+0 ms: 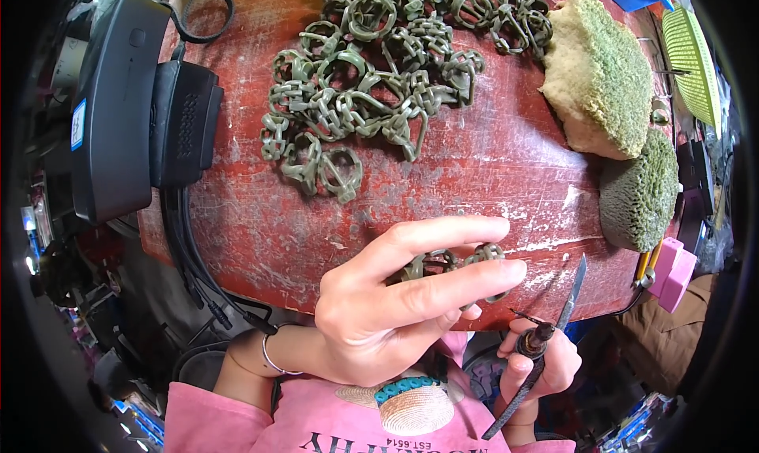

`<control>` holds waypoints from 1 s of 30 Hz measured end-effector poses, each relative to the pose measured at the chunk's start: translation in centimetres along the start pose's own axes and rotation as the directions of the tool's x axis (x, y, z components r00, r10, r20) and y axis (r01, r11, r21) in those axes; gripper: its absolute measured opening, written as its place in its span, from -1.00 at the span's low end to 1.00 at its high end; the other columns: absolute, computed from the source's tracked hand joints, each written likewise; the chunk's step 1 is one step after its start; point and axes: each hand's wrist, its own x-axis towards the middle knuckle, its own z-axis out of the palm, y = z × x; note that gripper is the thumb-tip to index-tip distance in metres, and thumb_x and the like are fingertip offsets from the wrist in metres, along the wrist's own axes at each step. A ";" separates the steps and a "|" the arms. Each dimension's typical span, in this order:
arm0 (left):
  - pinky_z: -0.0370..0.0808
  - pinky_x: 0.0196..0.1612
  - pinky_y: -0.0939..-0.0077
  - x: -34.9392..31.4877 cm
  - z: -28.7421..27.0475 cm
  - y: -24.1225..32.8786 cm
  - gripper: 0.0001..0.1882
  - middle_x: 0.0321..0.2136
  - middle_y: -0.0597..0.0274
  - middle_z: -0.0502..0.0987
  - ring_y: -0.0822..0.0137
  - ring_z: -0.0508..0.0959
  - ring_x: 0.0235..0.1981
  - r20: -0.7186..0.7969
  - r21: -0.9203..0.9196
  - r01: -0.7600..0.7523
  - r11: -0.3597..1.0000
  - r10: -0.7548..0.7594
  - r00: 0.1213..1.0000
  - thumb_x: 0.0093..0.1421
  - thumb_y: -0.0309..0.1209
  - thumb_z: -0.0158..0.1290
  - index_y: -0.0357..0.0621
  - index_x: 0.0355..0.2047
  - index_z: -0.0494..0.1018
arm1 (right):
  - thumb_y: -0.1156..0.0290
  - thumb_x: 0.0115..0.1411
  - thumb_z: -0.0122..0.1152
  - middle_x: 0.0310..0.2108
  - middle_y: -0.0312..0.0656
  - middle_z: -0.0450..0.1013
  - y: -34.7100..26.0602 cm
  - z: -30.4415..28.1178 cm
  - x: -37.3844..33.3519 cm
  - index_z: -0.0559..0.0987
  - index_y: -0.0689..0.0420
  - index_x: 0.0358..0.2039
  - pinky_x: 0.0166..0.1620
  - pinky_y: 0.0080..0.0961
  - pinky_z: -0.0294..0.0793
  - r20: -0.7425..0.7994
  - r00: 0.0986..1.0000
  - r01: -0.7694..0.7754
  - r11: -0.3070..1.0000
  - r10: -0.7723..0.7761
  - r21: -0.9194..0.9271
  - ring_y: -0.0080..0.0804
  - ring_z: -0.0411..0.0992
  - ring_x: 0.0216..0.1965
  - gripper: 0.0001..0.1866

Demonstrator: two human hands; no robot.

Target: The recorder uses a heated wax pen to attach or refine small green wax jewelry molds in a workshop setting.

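My left hand [395, 295] is over the table's near edge, its fingers bent around a dark green chain piece [484, 255]. Some of that piece shows between the fingers; the rest is hidden. To its right, my right hand [553, 366] grips two tools. One is a long metal file or blade [575, 291], slanting up past the table edge; the other is a thin-tipped tool with a dark round collar [534, 340], its tip toward the left hand. Beyond the hands lies a heap of similar green ring-and-chain pieces [340, 105].
The red, worn tabletop [474, 184] carries two rough sponge-like blocks, a pale one [593, 73] and a darker green one [642, 192], on the right. Pink blocks [674, 275] sit beside them. On the left stands a black device [118, 113] with hanging cables [186, 255]. A green basket [689, 62] is far right.
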 end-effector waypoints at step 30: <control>0.51 -0.33 0.54 0.3 0.8 0.5 -0.76 -0.27 -0.08 0.42 0.25 0.52 -0.31 -0.016 0.065 -0.044 0.997 0.046 0.999 -0.06 -0.61 0.03 -0.34 -0.30 0.45 | 0.28 -0.05 0.31 -0.73 -0.21 0.38 -1.5 0.5 0.8 0.48 0.37 -0.37 -0.61 -0.63 0.33 0.015 0.985 -0.157 0.861 0.171 0.484 -0.51 0.37 -0.71 -0.61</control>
